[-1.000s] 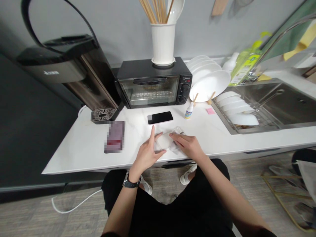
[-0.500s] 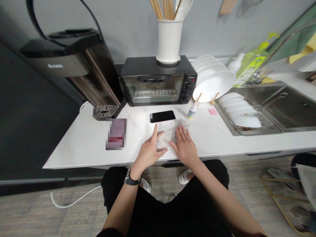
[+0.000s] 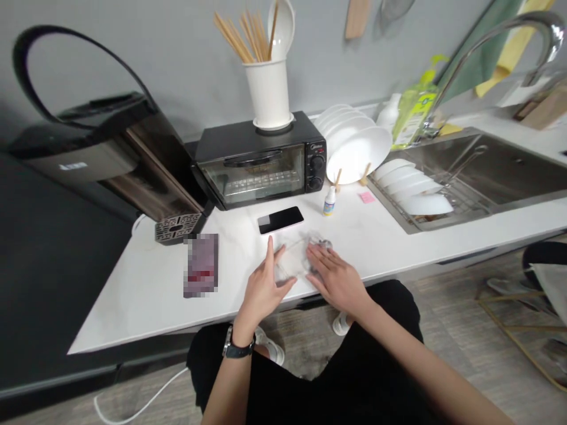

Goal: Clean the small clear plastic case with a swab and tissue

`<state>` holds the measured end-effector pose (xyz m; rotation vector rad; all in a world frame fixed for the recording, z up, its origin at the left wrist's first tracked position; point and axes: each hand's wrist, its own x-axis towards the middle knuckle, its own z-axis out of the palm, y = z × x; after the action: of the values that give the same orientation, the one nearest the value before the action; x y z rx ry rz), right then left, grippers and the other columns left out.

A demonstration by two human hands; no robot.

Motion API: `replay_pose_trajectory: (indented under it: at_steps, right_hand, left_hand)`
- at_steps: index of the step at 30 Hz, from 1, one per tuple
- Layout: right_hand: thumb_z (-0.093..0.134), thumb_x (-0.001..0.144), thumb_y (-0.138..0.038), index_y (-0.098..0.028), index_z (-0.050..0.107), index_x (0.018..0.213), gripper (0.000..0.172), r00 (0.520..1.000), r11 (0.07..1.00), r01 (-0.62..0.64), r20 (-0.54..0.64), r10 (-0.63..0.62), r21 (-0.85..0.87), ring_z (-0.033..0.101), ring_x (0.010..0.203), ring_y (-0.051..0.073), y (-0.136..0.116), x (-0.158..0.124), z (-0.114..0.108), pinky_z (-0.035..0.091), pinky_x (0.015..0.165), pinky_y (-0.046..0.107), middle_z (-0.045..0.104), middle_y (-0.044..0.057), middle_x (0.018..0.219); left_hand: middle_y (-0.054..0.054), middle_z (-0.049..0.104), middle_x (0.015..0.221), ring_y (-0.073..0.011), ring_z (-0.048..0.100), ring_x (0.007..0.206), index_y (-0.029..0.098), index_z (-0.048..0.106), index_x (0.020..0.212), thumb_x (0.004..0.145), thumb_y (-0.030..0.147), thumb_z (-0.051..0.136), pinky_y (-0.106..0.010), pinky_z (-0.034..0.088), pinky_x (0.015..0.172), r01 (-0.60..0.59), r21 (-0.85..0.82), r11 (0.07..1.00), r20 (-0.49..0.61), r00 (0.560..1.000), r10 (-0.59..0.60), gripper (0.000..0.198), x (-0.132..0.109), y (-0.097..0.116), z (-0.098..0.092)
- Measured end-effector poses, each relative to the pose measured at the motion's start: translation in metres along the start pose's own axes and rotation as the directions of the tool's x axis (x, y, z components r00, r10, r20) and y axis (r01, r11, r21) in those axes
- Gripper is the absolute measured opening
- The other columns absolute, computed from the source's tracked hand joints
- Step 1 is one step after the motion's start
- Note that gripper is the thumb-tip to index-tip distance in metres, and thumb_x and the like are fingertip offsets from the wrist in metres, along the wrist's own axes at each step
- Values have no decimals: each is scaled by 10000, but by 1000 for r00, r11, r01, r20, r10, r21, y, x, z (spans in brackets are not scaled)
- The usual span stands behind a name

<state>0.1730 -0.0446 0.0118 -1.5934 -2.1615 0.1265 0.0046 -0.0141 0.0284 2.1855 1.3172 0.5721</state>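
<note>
Hands rest together on the counter, near its front edge, with a clear plastic wrapper pinned between them. We see our left hand lying flat at the wrapper's left end, forefinger stretched forward and thumb spread toward the right; its fingers are apart, not curled round anything. Our right hand lies palm-down on the wrapper's right part, fingers extended and close together, pressing rather than pinching. The wrapper's long axis runs left to right, slightly rising toward its crumpled far-right end, so it lies directly between the two hands and just ahead of both palms; the right hand covers more of it. A black phone lies just beyond the wrapper, apart from it, and a small dropper bottle stands further right, before the toaster oven. Compared with half a second ago, the right hand's fingers have turned to point more leftward across the wrapper, the left hand holds the same pose, and the view has swung leftward.
</note>
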Motion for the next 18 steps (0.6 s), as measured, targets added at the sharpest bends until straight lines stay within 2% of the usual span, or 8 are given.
replay_pose_trajectory:
  at_steps: [4,7,11,14,18]
  right_hand:
    - [380,702,-392,-205,253,1141,494,995,994,-75,-65,70,-84,82,1124,211,14,11,0,153,922,433,173,10,1229]
    - [371,700,-414,-176,213,1159,541,984,986,-141,-120,130,-85,106,1118,234,5,20,7,185,899,452,138,45,1237]
    - [354,698,-437,-92,143,1177,627,966,977,-208,-167,197,-50,84,1118,253,-16,26,19,157,900,472,129,101,1235]
    - [335,718,-405,-68,113,1181,614,974,983,-186,-134,184,-5,89,1121,233,-34,27,25,139,924,435,142,102,1233]
    - [275,760,-297,-103,111,1185,496,995,994,-83,-44,86,65,145,1117,175,-57,24,24,169,942,355,195,52,1225]
  left_hand:
    - [70,207,1225,-168,240,1106,264,-168,1158,689,283,419,-333,297,888,-13,1,1000,0,1000,13,753,1,1,0]
    - [71,201,1227,-155,231,1110,246,-176,1158,695,290,411,-320,284,901,-14,-4,1000,-8,1000,14,749,1,0,-1]
    - [67,198,1229,-151,244,1104,239,-172,1160,686,275,420,-313,287,901,-20,1,1000,-12,1000,20,760,0,-1,-1]
    - [60,205,1227,-152,259,1097,242,-161,1164,687,232,399,-316,304,888,-20,17,1000,-23,1000,21,735,-1,-3,0]
    - [37,197,1231,-163,284,1084,228,-131,1176,651,119,372,-317,319,876,-10,47,999,-33,999,12,735,-2,-7,3]
